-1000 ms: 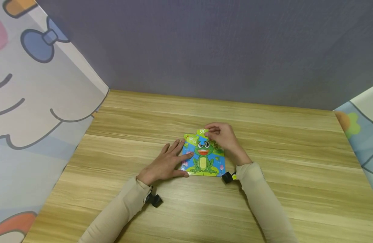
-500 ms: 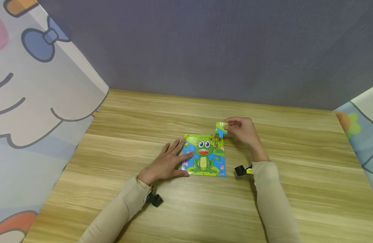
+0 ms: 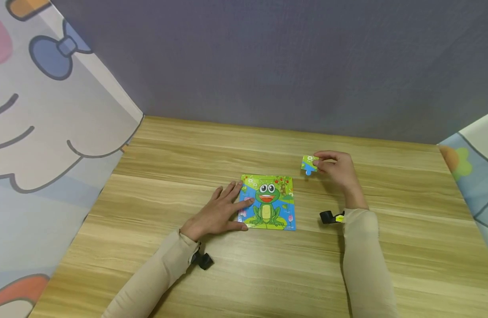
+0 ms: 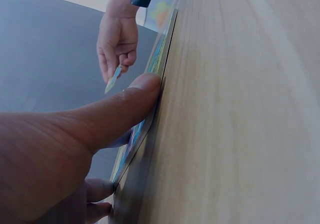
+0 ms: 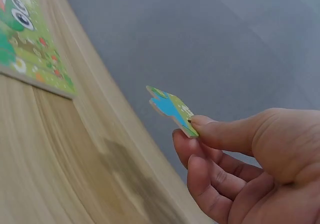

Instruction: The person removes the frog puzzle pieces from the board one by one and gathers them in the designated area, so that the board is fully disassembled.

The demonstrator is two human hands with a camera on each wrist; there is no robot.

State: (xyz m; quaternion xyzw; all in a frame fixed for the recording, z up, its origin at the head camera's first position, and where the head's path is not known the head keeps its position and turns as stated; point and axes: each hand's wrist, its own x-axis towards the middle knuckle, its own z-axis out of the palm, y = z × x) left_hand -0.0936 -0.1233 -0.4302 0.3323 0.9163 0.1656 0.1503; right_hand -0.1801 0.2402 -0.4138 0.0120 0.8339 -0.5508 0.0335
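Observation:
A square frog jigsaw puzzle (image 3: 266,207) lies flat on the table, its frog picture face up. My left hand (image 3: 218,214) rests at its left side with spread fingers, the index fingertip on the picture. In the left wrist view the thumb (image 4: 122,104) lies against the puzzle board's edge. Up and to the right of the puzzle, my right hand (image 3: 339,170) pinches a jigsaw piece (image 3: 309,164) between thumb and fingers. In the right wrist view this piece (image 5: 172,111), green and blue with white flowers and a knob, is held above the table.
The wood-grain table (image 3: 188,274) ends at a dark grey panel (image 3: 283,66) along its back edge. A cartoon-printed wall (image 3: 49,132) flanks the left side, another printed panel (image 3: 478,176) the right. Small black cameras (image 3: 205,261) sit at both wrists.
The right hand has lifted the jigsaw piece off the puzzle's upper part and carried it to the right and slightly toward the back. The left hand has stayed in place.

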